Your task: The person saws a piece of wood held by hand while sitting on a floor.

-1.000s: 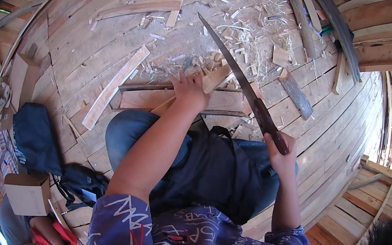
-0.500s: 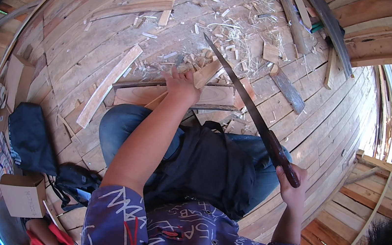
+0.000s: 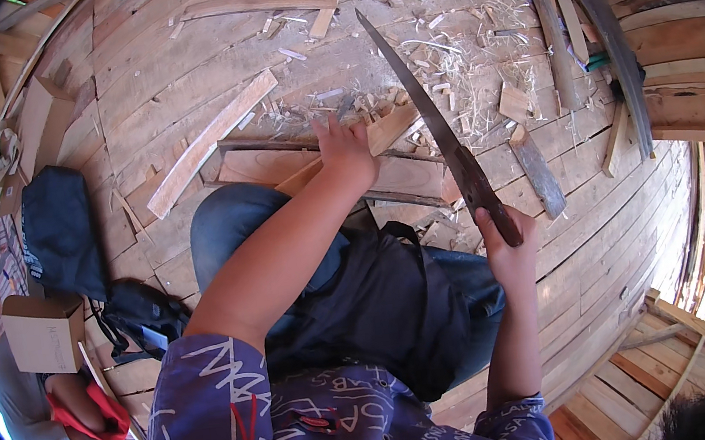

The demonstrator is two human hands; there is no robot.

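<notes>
Shirt (image 3: pixel 207 399), blue, with white scrawl: nearest item. Black cloth (image 3: pixel 368 307), spread over the lap; jeans (image 3: pixel 233 227) seen at its edges, the left knee bent.

Right grip (image 3: pixel 511 239), one: clenched around the handle of the saw (image 3: pixel 436 123). Blade pointed forward and a little to the left, passed in view across the right end of the stick (image 3: pixel 392 128); whether wood is touched by it cannot be told.

Left grip (image 3: pixel 349 160), one: laid over the stick, fingers forward. Whether the stick is clasped or only pressed cannot be told, the underside being hidden. Stick set slantwise over the board (image 3: pixel 414 178), just ahead of the knees.

Step in hand, as judged: the stick is being steadied for sawing near its right end. For the next move, the stick would need to be kept firmly pinned, the blade lined up at the cut, and the left fingers held clear of the teeth.

Beyond, on the floor (image 3: pixel 163 67): bark-edged offcut (image 3: pixel 538 173), to the right; pale lath (image 3: pixel 213 145), to the left; shavings (image 3: pixel 475 70), scattered ahead; strip (image 3: pixel 253 3), farthest of the lot.
</notes>
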